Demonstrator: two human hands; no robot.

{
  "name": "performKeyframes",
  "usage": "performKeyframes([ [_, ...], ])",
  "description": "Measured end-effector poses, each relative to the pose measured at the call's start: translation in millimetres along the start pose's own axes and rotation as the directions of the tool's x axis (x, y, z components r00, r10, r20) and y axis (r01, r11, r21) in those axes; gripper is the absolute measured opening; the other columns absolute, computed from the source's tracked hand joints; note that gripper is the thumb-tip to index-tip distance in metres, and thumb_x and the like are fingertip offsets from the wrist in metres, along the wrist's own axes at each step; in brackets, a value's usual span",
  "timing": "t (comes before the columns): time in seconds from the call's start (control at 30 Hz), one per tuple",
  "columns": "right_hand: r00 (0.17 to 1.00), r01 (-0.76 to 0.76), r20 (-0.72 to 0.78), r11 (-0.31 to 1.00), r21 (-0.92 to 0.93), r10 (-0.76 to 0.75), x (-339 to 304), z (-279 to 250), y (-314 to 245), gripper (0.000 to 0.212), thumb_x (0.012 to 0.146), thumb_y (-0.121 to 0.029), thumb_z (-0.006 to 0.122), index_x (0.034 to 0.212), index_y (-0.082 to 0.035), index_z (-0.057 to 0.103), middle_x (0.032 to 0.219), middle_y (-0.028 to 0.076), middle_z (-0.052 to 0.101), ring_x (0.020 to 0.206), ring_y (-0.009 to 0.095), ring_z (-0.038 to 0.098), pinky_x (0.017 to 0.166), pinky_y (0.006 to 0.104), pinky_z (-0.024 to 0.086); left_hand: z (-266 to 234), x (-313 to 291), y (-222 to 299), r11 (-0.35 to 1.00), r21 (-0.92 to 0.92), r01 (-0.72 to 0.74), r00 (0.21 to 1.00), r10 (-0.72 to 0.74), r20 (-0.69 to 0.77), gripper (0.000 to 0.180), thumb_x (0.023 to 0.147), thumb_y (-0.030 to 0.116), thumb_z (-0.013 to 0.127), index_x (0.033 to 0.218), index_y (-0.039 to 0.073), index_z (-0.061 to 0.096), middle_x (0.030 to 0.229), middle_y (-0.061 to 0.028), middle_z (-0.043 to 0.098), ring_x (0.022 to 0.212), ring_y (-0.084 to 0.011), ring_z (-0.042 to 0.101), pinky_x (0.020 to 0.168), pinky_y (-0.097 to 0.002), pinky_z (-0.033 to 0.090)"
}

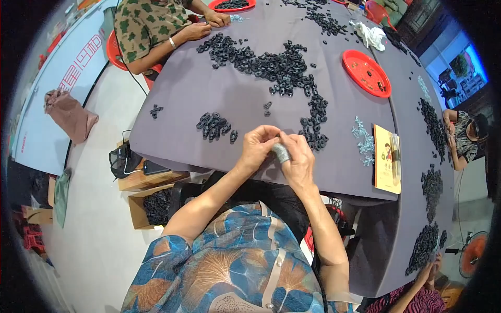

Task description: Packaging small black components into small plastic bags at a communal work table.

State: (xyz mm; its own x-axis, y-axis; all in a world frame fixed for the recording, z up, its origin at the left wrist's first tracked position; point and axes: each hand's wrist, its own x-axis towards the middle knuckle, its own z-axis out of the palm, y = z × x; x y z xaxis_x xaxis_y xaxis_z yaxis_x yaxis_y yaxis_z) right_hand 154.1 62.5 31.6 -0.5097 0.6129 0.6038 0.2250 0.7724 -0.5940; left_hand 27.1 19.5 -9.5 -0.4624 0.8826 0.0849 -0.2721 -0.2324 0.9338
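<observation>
hands (276,148) meet over grey table (209,99) strewn with black rings (282,65).

Plenty of bare cloth on the table (209,99) along its near-left stretch, so a hand can slide in from the near edge without bumping much. Only the small pile of black rings (214,126) and two stray bits (155,110) by the left edge sit there. Straight ahead of both hands (276,151) it gets crowded: a long trail of black rings (284,68) runs from the far middle down toward the near edge and blocks a straight reach. Right of that trail there's an open strip, then the red tray (366,73), the pale clips (362,140) and the yellow booklet (387,159) at the near-right corner.
</observation>
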Motion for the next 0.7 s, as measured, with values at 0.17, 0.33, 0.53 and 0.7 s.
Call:
performKeyframes([
  [0.17, 0.992, -0.128, -0.003, 0.982, 0.135, 0.13, 34, 4, -2, 0.024, 0.077, 0.003, 0.054, 0.1, -0.001, 0.061, 0.089, 0.015, 0.058, 0.078, 0.029, 0.059, 0.069, 0.0357, 0.048, 5, 0, 2, 0.984, -0.141, -0.108, 0.988, 0.091, -0.126, 0.014, 0.084, 0.0, 0.06, 0.096, 0.005, 0.054, 0.078, 0.0017, 0.056, 0.064, -0.0047, 0.053, 0.057, -0.0187, 0.046],
  [0.33, 0.981, -0.088, 0.174, 0.996, 0.025, 0.082, 67, 25, 38, 0.022, 0.073, 0.007, 0.054, 0.092, 0.0, 0.061, 0.088, 0.016, 0.06, 0.08, 0.035, 0.059, 0.07, 0.039, 0.047, 11, -5, 12, 0.989, -0.113, -0.097, 0.974, 0.071, -0.216, 0.014, 0.086, 0.0, 0.056, 0.098, 0.005, 0.05, 0.078, 0.0005, 0.054, 0.063, -0.0055, 0.053, 0.054, -0.0191, 0.045],
  [0.53, 0.971, 0.059, 0.234, 0.998, -0.034, -0.05, 74, 47, 45, 0.023, 0.072, 0.006, 0.055, 0.092, -0.004, 0.061, 0.09, 0.014, 0.059, 0.086, 0.033, 0.058, 0.073, 0.0406, 0.047, 5, -2, 8, 0.986, -0.09, -0.138, 0.951, 0.107, -0.289, 0.016, 0.089, 0.003, 0.053, 0.104, 0.005, 0.047, 0.082, -0.0018, 0.052, 0.064, -0.0068, 0.053, 0.054, -0.0193, 0.045],
  [0.7, 0.953, 0.135, 0.294, 0.967, -0.216, -0.068, 75, 56, 45, 0.024, 0.07, 0.004, 0.055, 0.091, -0.006, 0.059, 0.089, 0.013, 0.056, 0.088, 0.033, 0.058, 0.072, 0.0431, 0.048, 6, -2, 10, 0.984, -0.114, -0.134, 0.953, 0.097, -0.287, 0.015, 0.091, 0.003, 0.049, 0.105, 0.004, 0.045, 0.09, -0.0039, 0.049, 0.065, -0.0076, 0.053, 0.053, -0.0203, 0.045],
])
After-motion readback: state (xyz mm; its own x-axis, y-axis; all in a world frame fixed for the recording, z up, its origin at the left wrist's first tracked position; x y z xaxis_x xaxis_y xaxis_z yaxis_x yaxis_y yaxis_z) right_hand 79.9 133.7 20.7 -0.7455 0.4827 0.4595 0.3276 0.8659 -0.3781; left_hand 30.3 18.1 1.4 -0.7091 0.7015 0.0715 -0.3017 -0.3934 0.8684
